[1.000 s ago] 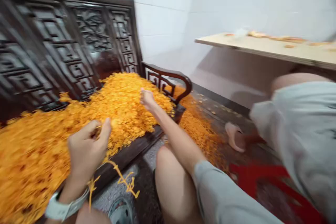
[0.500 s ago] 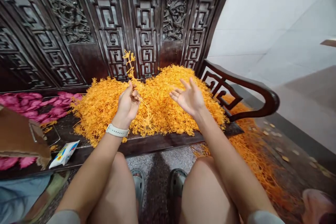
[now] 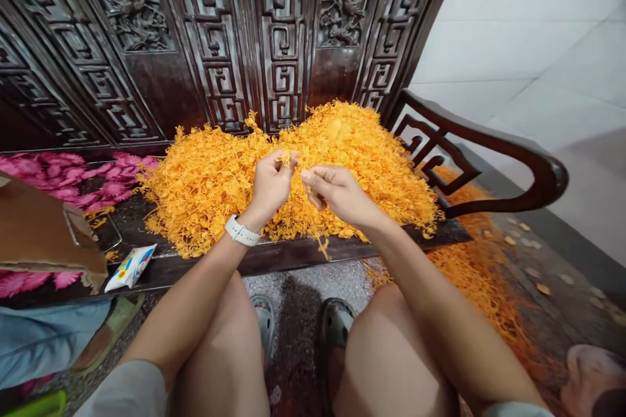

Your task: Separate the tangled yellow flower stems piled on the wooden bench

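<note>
Head view: dark carved wooden bench (image 3: 274,262), white tiled wall (image 3: 518,0) at right; seat bears one heap of orange-yellow stringy strands (image 3: 205,189), one white-and-blue packet (image 3: 130,267). Two hands over heap: left hand (image 3: 271,186) pinched on one thin strand (image 3: 285,158), right hand (image 3: 340,194) curled just beside, contents can't tell. Versus half a second ago, right hand went from spread to curled, nearer left.

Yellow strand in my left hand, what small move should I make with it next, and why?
Perhaps steady the yellow strand with your right hand: your left hand pinches it, and the right is close beside, fingers curled, above the yellow pile. Whether the right hand holds any strand is unclear.
</note>
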The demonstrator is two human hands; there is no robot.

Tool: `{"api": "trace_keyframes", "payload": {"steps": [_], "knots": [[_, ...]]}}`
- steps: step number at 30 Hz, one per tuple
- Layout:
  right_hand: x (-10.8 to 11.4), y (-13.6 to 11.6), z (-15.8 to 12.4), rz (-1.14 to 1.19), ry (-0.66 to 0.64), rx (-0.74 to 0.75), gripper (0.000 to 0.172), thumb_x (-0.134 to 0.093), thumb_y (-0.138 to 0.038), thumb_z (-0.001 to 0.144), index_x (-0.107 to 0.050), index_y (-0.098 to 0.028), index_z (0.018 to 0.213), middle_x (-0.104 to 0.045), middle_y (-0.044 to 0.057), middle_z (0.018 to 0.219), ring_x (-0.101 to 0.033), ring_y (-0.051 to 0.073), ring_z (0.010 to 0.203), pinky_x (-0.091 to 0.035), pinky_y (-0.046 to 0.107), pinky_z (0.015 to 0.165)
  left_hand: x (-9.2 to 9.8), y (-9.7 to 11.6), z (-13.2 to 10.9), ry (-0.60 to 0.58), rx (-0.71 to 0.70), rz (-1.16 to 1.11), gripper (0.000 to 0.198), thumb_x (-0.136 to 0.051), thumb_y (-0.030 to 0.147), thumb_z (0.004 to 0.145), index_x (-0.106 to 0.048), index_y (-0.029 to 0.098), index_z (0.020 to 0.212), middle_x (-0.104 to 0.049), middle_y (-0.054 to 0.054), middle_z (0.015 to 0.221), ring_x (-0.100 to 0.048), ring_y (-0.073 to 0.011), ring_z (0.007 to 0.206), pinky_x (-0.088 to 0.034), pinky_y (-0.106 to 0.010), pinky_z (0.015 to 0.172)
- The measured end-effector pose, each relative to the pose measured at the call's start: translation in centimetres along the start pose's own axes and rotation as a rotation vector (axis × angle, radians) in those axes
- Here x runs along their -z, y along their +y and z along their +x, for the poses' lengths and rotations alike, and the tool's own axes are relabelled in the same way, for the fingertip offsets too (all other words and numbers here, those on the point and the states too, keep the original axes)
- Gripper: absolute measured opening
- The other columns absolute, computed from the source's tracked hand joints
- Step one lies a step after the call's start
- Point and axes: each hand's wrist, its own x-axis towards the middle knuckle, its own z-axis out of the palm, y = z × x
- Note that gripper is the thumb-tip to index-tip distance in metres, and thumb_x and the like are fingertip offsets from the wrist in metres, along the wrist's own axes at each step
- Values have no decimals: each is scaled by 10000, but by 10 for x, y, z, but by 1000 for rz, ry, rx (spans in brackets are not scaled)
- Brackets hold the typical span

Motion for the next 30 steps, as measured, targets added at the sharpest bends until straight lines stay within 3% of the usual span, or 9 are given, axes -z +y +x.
{"api": "trace_keyframes", "payload": {"steps": [3,5,11,14,17,20,24,27,30], "knots": [[1,-11,-7,30,-174,-34,571,-592,-622,1041,-455,-207,675,-444,-54,536,-354,71,492,-286,273,514,1,2,1,57,-178,153,209,-646,159,953,-662,201,749,-663,-19,756,-582,-148,709,-448,-292,666],[5,-14,-10,32,-204,-22,540,-647,-598,1021,-497,-196,692,-466,-51,555,-365,67,504,-285,271,517,3,6,0,77,-253,210,209,-633,178,979,-657,205,774,-679,-16,772,-593,-148,718,-451,-294,667],[2,-6,-5,272,114,-43,328,-766,-462,955,-618,-188,850,-628,4,746,-519,90,601,-407,263,571,9,8,-5,140,-411,405,331,-648,410,1050,-588,215,789,-585,14,698,-518,-141,652,-398,-323,671],[-6,-7,-4,403,138,-59,269,-763,-416,929,-612,-195,907,-644,19,872,-561,98,659,-473,265,609,10,8,-8,134,-504,580,305,-635,461,1053,-658,213,877,-662,-29,798,-585,-187,801,-422,-371,803],[-11,-9,-3,395,135,-28,333,-751,-501,928,-620,-195,937,-640,26,922,-570,103,681,-508,272,633,10,9,-10,117,-551,679,302,-642,484,1044,-715,210,939,-695,-55,847,-594,-219,865,-412,-397,841],[-9,-4,-1,229,191,42,438,-756,-607,925,-619,-194,888,-591,5,810,-527,97,631,-470,268,595,10,10,-10,103,-530,667,324,-640,502,1043,-748,211,949,-703,-57,839,-592,-221,859,-418,-400,846],[4,7,2,-4,275,120,553,-671,-707,953,-570,-197,764,-497,-12,675,-458,104,592,-380,279,551,13,9,-5,2,-383,441,361,-671,554,1016,-796,216,997,-736,-53,870,-595,-179,790,-449,-354,770],[15,12,4,-206,301,161,597,-643,-729,958,-534,-196,713,-461,-9,655,-401,113,617,-317,291,567,18,3,1,-163,-199,250,393,-749,599,945,-830,233,1066,-625,8,677,-465,-125,592,-355,-298,588],[18,12,4,-317,229,163,602,-592,-725,990,-508,-196,716,-439,-13,660,-377,119,644,-306,300,605,21,-6,7,-209,-102,147,393,-792,612,900,-841,228,969,-504,39,581,-363,-101,524,-267,-281,521]]}}
